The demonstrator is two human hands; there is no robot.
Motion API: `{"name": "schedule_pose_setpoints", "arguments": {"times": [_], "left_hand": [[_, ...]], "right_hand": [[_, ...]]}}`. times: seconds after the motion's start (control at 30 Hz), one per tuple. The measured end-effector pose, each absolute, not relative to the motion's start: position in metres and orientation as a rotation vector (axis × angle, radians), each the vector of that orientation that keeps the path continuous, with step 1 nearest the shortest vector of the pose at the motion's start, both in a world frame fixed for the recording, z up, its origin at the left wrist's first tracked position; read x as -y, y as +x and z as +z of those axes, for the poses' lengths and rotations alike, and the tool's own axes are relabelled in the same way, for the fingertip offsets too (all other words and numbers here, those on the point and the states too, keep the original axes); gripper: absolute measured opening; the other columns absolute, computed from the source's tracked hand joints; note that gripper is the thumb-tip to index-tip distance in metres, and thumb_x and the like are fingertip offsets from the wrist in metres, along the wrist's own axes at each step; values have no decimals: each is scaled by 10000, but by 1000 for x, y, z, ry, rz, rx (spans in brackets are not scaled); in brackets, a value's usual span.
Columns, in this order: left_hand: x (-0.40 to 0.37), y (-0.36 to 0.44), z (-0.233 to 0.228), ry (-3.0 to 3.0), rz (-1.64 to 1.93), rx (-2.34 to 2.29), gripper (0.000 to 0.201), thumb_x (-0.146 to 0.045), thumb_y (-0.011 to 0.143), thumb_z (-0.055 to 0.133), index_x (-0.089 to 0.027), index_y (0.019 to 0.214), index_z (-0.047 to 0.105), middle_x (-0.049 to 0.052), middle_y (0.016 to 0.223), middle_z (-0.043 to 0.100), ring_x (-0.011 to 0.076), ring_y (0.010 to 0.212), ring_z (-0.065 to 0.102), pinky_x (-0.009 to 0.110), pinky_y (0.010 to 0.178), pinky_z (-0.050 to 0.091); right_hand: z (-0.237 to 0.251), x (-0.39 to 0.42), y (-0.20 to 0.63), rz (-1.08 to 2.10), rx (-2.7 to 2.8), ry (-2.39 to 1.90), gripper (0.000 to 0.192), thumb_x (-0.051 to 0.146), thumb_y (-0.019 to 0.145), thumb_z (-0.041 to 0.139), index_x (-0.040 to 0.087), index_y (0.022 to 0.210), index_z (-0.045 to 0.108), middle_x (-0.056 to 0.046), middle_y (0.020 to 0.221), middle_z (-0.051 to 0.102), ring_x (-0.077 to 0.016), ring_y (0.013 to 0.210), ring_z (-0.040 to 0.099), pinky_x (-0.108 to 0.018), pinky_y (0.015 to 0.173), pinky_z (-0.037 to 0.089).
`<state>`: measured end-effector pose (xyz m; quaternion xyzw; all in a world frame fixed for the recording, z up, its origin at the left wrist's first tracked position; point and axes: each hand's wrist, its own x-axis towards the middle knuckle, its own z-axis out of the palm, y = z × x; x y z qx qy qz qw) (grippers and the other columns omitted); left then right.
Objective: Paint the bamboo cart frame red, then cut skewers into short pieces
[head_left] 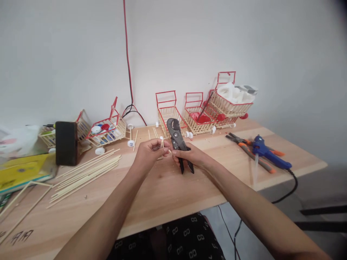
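My left hand (150, 151) pinches a short piece of pale wooden stick (162, 143) between thumb and fingers, over the middle of the table. Close beside it, my right hand (191, 154) is wrapped around the handles of a black ratchet-type cutter (176, 134), whose rounded head points up and away from me. The right thumb and fingertips come near the left fingers, and a small stick end shows between the two hands. Just behind the cutter stands a small stick-built cart (166, 115) with a red-edged handle.
Several long wooden sticks (86, 175) lie at left, near a black phone (66, 142) standing upright. More miniature carts (199, 117) line the wall. Pliers (251, 151) and a blue glue gun (268, 153) with its cord lie at right, near the table edge.
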<state>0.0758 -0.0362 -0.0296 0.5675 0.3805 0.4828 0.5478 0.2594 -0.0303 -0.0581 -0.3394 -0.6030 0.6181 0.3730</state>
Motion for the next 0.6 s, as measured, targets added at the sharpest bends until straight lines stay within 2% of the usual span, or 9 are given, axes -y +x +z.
{"name": "schedule_pose_setpoints", "arguments": {"times": [0.27, 0.33, 0.43, 0.5, 0.6], "left_hand": [[36, 74, -37, 1000, 1073, -792, 300, -325, 721, 752, -103, 921, 730, 68, 795, 668, 131, 725, 608, 253, 696, 502], [35, 73, -41, 979, 1034, -826, 314, -356, 696, 771, -96, 868, 740, 53, 751, 644, 110, 664, 565, 229, 623, 469], [34, 74, -44, 1019, 1071, -918, 344, -387, 602, 828, -98, 768, 747, 15, 660, 620, 51, 523, 424, 189, 504, 349], [34, 77, -45, 1017, 1128, -929, 385, -384, 539, 859, -103, 781, 752, -8, 605, 597, 36, 491, 370, 185, 477, 294], [33, 83, -45, 962, 1163, -895, 444, -346, 496, 877, -100, 844, 753, -29, 564, 558, 37, 487, 384, 185, 473, 286]], "right_hand": [[-61, 29, 257, 1578, 1478, -849, 331, 461, 753, 685, 149, 805, 588, -17, 703, 605, -130, 619, 570, -265, 589, 446], [-63, 29, 256, 1539, 1378, -877, 336, 452, 719, 718, 153, 805, 590, -13, 719, 608, -127, 636, 566, -263, 605, 443], [-65, 29, 254, 1513, 1239, -919, 356, 440, 664, 760, 162, 799, 582, 9, 685, 590, -121, 625, 553, -258, 608, 437], [-65, 29, 253, 1512, 1225, -929, 360, 444, 659, 761, 165, 785, 572, 15, 659, 580, -122, 607, 550, -259, 598, 435], [-63, 30, 252, 1477, 1270, -929, 367, 460, 665, 752, 167, 786, 567, 16, 653, 575, -124, 599, 547, -260, 589, 436]]}}
